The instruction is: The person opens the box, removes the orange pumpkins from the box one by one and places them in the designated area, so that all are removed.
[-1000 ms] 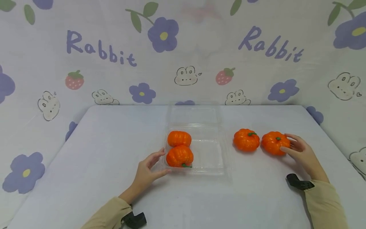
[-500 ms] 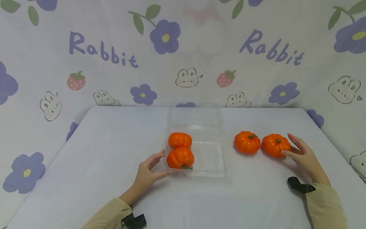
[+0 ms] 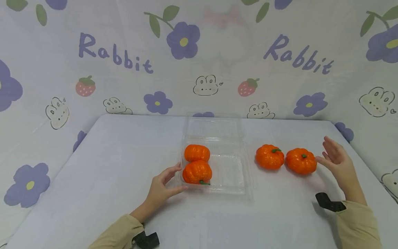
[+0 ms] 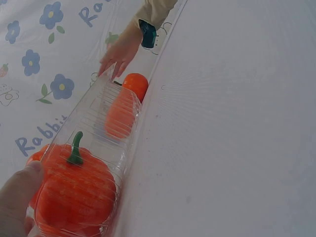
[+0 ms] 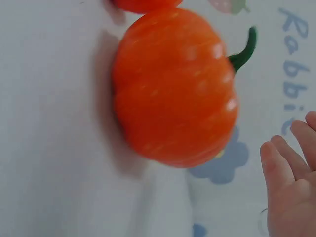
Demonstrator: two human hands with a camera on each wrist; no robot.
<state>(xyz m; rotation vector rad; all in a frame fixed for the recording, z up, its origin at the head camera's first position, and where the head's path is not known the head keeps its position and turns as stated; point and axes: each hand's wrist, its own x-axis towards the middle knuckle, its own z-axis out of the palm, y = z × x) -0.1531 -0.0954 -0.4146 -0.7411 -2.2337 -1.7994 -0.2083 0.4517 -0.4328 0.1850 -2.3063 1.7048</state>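
Observation:
A hinged clear plastic container (image 3: pixel 228 173) stands open in the middle of the table, with two small orange toy pumpkins in its left half: one at the back (image 3: pixel 197 153) and one with a green stem at the front (image 3: pixel 197 172). My left hand (image 3: pixel 160 188) holds the container's front left corner, thumb at the front rim and fingers along the left wall. To the right, two more orange pumpkins sit side by side, the nearer-to-centre one (image 3: pixel 269 157) and the outer one (image 3: pixel 301 162). My right hand (image 3: pixel 340 166), fingers extended and holding nothing, hovers just right of the outer pumpkin (image 5: pixel 175 89).
The container's clear lid (image 3: pixel 212 127) lies folded back towards the far edge of the white table (image 3: pixel 99 166). Behind the table hangs a cloth (image 3: pixel 124 86) printed with flowers, rabbits and strawberries. A black wrist device (image 3: pixel 330 203) is at the right cuff.
My right hand has come away from the outer pumpkin, moving right and lifting, with its fingers straightening. My left hand stays at the container. The head view has shifted slightly.

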